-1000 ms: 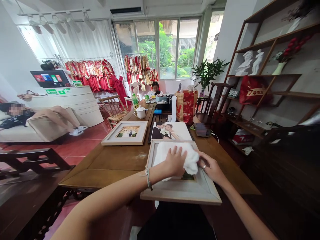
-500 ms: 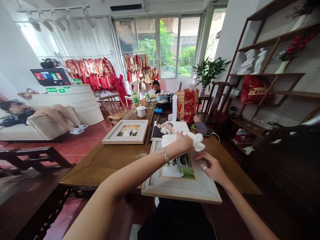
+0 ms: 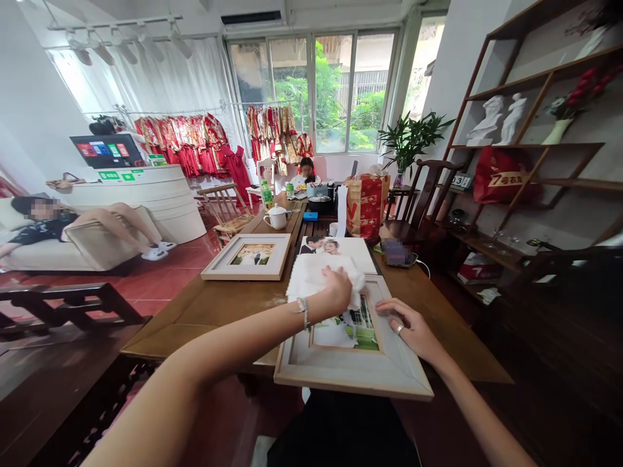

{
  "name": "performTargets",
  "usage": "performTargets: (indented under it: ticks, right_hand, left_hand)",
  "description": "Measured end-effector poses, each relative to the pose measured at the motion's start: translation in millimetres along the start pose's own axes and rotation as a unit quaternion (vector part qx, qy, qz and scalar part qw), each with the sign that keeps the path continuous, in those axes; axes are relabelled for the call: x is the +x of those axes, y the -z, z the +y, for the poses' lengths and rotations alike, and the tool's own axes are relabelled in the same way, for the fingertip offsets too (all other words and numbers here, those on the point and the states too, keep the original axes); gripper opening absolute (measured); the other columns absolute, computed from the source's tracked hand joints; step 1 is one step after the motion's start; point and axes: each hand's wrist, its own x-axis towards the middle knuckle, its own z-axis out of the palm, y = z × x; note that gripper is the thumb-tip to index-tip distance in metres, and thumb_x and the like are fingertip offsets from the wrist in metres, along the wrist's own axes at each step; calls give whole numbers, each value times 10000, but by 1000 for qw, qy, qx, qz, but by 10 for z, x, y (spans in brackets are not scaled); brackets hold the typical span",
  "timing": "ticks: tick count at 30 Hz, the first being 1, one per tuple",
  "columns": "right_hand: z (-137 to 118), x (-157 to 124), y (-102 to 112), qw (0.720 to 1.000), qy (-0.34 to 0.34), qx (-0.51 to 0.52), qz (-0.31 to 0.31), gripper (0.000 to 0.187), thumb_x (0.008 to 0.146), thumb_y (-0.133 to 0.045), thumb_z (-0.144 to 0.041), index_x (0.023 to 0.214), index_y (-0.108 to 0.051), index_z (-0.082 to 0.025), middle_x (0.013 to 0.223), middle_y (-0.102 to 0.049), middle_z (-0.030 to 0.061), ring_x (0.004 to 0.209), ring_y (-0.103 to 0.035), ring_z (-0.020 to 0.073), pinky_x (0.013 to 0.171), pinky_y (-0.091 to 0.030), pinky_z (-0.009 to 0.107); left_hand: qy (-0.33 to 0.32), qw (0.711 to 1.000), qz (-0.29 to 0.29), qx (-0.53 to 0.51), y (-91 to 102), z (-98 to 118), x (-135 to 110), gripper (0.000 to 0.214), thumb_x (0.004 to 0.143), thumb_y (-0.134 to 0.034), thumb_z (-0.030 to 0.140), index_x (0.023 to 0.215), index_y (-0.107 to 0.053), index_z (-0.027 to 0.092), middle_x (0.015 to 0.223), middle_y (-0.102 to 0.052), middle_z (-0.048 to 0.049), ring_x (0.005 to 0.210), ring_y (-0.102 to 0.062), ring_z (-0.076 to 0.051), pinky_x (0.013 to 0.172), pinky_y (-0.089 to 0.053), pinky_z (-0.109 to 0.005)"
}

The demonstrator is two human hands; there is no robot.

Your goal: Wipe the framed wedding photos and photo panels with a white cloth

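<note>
A pale wooden photo frame (image 3: 350, 373) lies flat on the wooden table (image 3: 219, 311) in front of me, its near edge over the table's rim. My left hand (image 3: 337, 290) is closed on a white cloth (image 3: 311, 274) and presses it on the frame's far left corner. My right hand (image 3: 406, 326) rests with fingers spread on the frame's right side. A wedding photo shows inside the frame.
A second framed photo (image 3: 248, 256) and an unframed print (image 3: 348, 250) lie further along the table, with a phone (image 3: 398, 254), a red bag (image 3: 367, 204) and a teapot (image 3: 277, 217). A person sits at the far end; another lies on a sofa at left. Shelves stand right.
My left hand has carried the cloth from the middle of the frame up to its far edge, then leftward. The photo in the frame is now uncovered. My right hand stays on the frame.
</note>
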Motion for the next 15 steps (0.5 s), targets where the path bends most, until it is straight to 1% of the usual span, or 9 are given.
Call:
performTargets:
  ticks: [3, 5, 6, 8, 10, 11, 13, 15]
  right_hand:
    - [-16, -8, -7, 1000, -9, -3, -5, 283, 729, -458, -132, 917, -648, -222, 1059, -617, 66, 1052, -547, 229, 936, -395, 390]
    - [-31, -13, -12, 1000, -11, -2, -7, 275, 741, -455, -145, 921, -648, -223, 1078, -613, 69, 1061, -541, 232, 940, -393, 395]
    - [-37, -16, -14, 1000, -11, -1, -9, 271, 745, -456, -151, 922, -648, -223, 1085, -611, 70, 1065, -539, 234, 941, -393, 396]
    - [-42, -20, -14, 1000, -12, -1, -13, 263, 751, -456, -159, 922, -646, -223, 1097, -607, 70, 1075, -533, 234, 945, -390, 397]
    - [-34, -23, -12, 1000, -12, -7, -19, 259, 760, -453, -162, 923, -644, -224, 1108, -603, 71, 1086, -526, 234, 958, -379, 402]
    - [-27, -24, -10, 1000, -10, -9, -22, 259, 764, -451, -164, 927, -644, -223, 1111, -601, 73, 1090, -522, 235, 964, -372, 406]
    - [-11, -24, -6, 1000, -5, -11, -28, 264, 772, -448, -170, 940, -644, -221, 1117, -600, 76, 1097, -518, 237, 973, -363, 411]
    - [2, -24, -3, 999, 1, -10, -30, 267, 775, -448, -174, 950, -645, -218, 1120, -600, 77, 1103, -515, 236, 980, -357, 409]
  left_hand:
    - [29, 999, -10, 13, -104, -312, -232, 648, 719, -519, 28, 1348, -372, 82, 1421, -288, -221, 1259, -283, -475, 922, -342, -592]
    - [14, 1000, -7, 15, -166, -441, -423, 702, 700, -535, 38, 1368, -327, 83, 1440, -257, -209, 1292, -227, -458, 969, -302, -588]
    - [-12, 1000, -7, 10, -188, -461, -533, 727, 693, -541, 47, 1378, -305, 100, 1450, -247, -190, 1307, -204, -442, 990, -281, -584]
    - [-88, 996, -23, -22, -207, -405, -781, 763, 682, -543, 70, 1390, -271, 155, 1472, -233, -129, 1330, -178, -404, 1021, -256, -571]
    - [-166, 981, -53, -82, -190, -253, -1048, 778, 682, -532, 99, 1396, -241, 204, 1485, -223, -69, 1345, -165, -369, 1042, -249, -550]
    - [-196, 972, -61, -116, -173, -161, -1174, 787, 686, -528, 121, 1403, -215, 209, 1489, -215, -55, 1351, -151, -356, 1054, -242, -539]
    - [-230, 957, -61, -166, -140, 8, -1372, 790, 699, -516, 146, 1411, -180, 211, 1495, -197, -45, 1360, -137, -336, 1073, -225, -523]
    - [-231, 955, -52, -179, -133, 111, -1447, 783, 708, -516, 158, 1411, -174, 200, 1495, -195, -55, 1357, -153, -331, 1074, -229, -522]
